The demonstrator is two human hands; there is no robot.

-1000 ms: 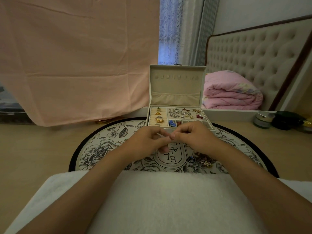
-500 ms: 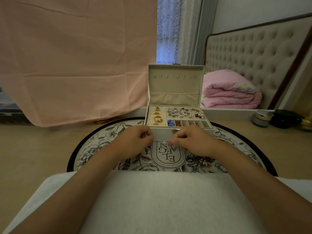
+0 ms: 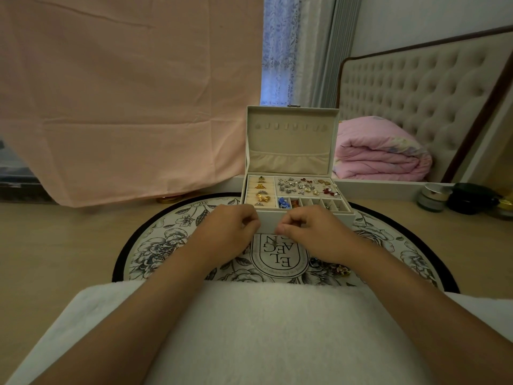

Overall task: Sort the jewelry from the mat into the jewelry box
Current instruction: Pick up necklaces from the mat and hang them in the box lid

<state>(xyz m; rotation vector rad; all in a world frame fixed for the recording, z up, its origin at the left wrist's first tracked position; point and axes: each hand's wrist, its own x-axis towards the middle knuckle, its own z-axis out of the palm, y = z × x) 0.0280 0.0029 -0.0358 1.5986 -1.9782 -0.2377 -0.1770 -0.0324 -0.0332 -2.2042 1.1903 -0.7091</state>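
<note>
Pink cloth (image 3: pixel 125 93) hangs across the far left with a pale curtain (image 3: pixel 280 51) beside it. At far right a tufted headboard (image 3: pixel 416 87) backs a folded pink quilt (image 3: pixel 380 154). A jar (image 3: pixel 433 197) and a black object (image 3: pixel 472 200) stand well right of the round floral mat (image 3: pixel 166 240). A white towel (image 3: pixel 263 329) fills the near foreground and hides the mat's near edge. The box (image 3: pixel 290 151) sits on the far part of the mat with its lid upright. It has rings in its left rolls, small pieces in the far right tray, and blue and orange pieces in the near slots. The left hand (image 3: pixel 227 234) and right hand (image 3: pixel 316 234) meet at the box's near wall and cover part of it. The fingers (image 3: pixel 245 218) of both are curled, the right ones pinched together, and I cannot tell what, if anything, they grip. A heap (image 3: pixel 333 269) of jewelry lies on the mat at near right, just beside the right wrist and partly hidden by it. The mat lies on a pale wood floor (image 3: pixel 55 245).
</note>
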